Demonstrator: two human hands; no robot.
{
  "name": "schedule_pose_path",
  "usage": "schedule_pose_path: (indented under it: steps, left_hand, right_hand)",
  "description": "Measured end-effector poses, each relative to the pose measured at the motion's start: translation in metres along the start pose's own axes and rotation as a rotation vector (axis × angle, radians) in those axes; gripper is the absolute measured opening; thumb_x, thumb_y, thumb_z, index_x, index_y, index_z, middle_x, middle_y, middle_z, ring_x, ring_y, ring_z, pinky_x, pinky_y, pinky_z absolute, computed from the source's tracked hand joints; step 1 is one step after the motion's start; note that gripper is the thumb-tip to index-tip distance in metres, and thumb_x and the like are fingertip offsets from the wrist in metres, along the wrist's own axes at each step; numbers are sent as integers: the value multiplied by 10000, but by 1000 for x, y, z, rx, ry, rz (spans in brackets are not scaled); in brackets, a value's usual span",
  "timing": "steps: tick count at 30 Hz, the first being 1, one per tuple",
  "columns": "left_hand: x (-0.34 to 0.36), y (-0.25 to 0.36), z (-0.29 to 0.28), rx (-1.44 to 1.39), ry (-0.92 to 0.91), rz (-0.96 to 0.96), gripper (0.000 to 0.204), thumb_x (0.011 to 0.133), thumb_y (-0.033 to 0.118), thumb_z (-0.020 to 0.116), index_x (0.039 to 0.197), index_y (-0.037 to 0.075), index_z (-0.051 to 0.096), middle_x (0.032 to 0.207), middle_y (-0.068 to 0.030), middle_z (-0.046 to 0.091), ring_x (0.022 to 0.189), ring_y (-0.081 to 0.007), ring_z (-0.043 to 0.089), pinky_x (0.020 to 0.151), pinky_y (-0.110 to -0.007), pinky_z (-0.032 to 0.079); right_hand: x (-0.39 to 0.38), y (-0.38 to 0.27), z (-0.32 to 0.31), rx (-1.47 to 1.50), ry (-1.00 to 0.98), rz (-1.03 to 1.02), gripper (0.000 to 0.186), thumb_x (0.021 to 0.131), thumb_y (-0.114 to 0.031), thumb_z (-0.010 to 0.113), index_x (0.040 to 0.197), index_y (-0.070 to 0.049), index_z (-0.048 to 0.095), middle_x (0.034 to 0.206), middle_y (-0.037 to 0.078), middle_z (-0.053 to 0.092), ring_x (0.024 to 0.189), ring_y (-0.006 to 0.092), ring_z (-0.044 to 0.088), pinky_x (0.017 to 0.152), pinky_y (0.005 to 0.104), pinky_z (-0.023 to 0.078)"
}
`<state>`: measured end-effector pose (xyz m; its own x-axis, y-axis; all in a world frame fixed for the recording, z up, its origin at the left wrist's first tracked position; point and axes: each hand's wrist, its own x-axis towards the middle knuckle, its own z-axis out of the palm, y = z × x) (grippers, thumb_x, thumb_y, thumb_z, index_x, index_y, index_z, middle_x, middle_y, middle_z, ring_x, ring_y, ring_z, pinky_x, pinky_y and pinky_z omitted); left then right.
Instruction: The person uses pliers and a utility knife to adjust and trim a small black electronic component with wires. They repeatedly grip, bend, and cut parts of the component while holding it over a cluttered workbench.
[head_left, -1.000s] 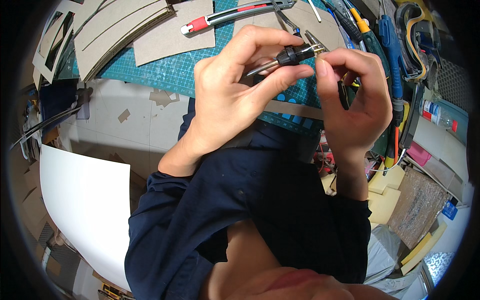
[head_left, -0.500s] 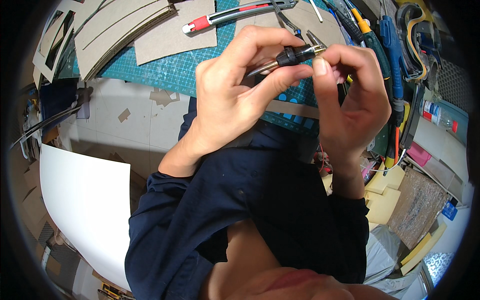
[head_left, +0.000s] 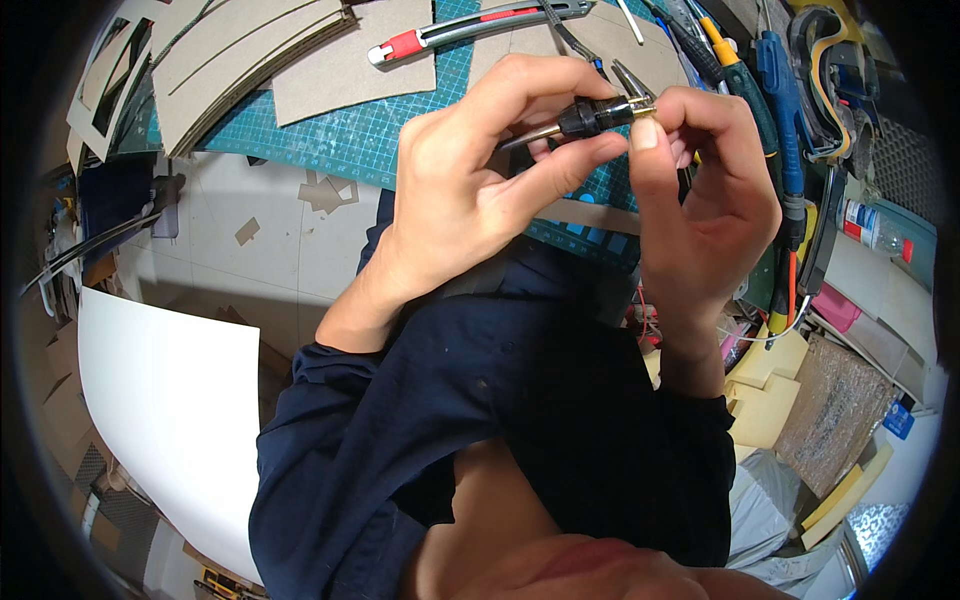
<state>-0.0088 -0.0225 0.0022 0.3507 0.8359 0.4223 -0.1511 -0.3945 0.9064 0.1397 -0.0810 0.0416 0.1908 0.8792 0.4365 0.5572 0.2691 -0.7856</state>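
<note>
Between the fingers and thumb of my left hand (head_left: 465,180) is a small black plug-like piece (head_left: 592,117). A greyish shaft or cable runs from its left end back into the palm, and brass-coloured prongs stick out on the right. My right hand (head_left: 705,190) is closed, thumb and forefinger pinching at the brass end; whatever else is in that pinch is hidden. Just behind the prongs a dark, thin metal tip shows. Both hands are above the front edge of a green cutting mat (head_left: 300,150).
A red and grey utility knife (head_left: 480,32) lies on cardboard (head_left: 350,70) beyond my hands. Stacked curved cardboard (head_left: 235,60) sits far left. Several tools, among them a blue-handled one (head_left: 787,120), and goggles (head_left: 828,80) crowd the right. A white sheet (head_left: 170,410) is lower left.
The black piece has shifted slightly right, and more of its brass prongs shows. Both hands keep nearly the same pose.
</note>
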Motion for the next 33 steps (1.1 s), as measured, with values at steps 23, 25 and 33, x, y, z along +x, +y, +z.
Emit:
schedule_pose_path:
  steps: [23,25,33]
  left_hand:
    - [1,-1,-1,-17,-65,59,351,800,26,789,1126,34,658,1024,-65,716,914,-146,720,789,-254,564]
    - [0,-1,1,-40,-61,44,353,797,20,789,1125,31,659,1025,-65,718,915,-143,719,792,-252,565]
    - [0,2,-3,11,-126,52,395,790,-68,775,1148,-20,616,1070,-85,683,916,-101,651,785,-209,520]
  right_hand:
    - [-7,1,2,122,122,-24,128,834,57,672,929,-8,617,854,14,591,715,64,505,657,202,410]
    - [-8,0,0,149,100,7,132,839,57,670,936,-9,610,865,15,591,722,65,509,663,203,412]
    - [-11,3,-4,117,77,-18,190,830,46,708,976,-17,606,917,18,593,747,65,520,686,203,415]
